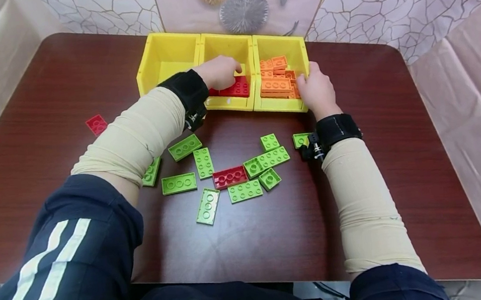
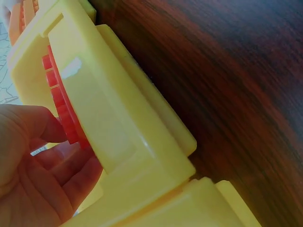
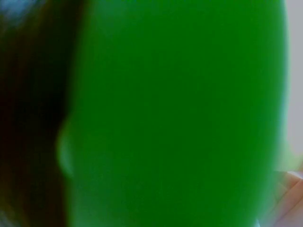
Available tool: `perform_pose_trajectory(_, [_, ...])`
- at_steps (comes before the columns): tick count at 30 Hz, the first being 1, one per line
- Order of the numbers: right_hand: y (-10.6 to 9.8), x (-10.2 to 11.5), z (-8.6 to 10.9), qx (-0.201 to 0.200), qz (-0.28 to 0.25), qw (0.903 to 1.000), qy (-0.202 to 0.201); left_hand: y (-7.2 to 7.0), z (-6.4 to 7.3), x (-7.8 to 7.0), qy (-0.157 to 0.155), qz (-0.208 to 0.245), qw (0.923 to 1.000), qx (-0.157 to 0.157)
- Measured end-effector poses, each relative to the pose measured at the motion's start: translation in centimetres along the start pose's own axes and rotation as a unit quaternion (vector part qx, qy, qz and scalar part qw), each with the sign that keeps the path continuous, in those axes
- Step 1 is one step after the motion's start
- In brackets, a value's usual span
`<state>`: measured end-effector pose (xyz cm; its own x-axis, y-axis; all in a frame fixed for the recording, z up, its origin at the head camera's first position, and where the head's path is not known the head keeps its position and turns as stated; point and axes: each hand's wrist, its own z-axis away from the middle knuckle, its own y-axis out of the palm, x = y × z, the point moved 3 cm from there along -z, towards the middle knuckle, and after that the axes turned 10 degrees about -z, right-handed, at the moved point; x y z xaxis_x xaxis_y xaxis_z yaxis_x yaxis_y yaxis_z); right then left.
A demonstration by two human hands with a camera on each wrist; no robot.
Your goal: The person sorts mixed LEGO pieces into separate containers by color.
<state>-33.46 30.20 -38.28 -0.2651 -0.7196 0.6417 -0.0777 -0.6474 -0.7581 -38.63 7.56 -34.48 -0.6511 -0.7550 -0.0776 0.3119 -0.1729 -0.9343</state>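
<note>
A yellow three-compartment box point(image 1: 141, 77) stands at the back of the table. My left hand point(image 1: 218, 72) reaches into its middle compartment. In the left wrist view, its fingers pinch the end of a red studded brick point(image 2: 64, 101) close to the compartment's front wall. My right hand point(image 1: 318, 91) grips the box's right wall, thumb over the rim on the inside. Orange bricks point(image 1: 275, 84) lie piled in the right compartment beside that thumb. A green brick point(image 1: 300, 140) lies by the right wrist; a blurred green surface point(image 3: 175, 113) fills most of the right wrist view.
Several green bricks point(image 1: 183, 147) lie scattered on the brown table point(image 1: 386, 162) in front of the box. Among them is a red brick point(image 1: 230, 177). Another red brick point(image 1: 96, 124) lies at the left, beyond the left forearm. The box's left compartment point(image 1: 172, 53) shows bare yellow walls.
</note>
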Motion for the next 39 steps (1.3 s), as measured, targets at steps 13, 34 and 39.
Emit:
perform_pose_trajectory(13, [0.3,0.8,0.2,0.0,-0.002,1.0,-0.006,0.8,3.2,-0.8,0.028,-0.055,0.9877,-0.144])
perform_pose_trajectory(34, [0.3,0.5,0.4,-0.004,-0.004,1.0,0.0,9.7,15.5,-8.6,0.204,-0.161,0.9521,-0.161])
perform_pose_trajectory(39, [0.2,0.5,0.4,-0.004,-0.004,1.0,-0.002,10.5,15.5,-9.0,0.206,-0.179,0.9446,-0.182])
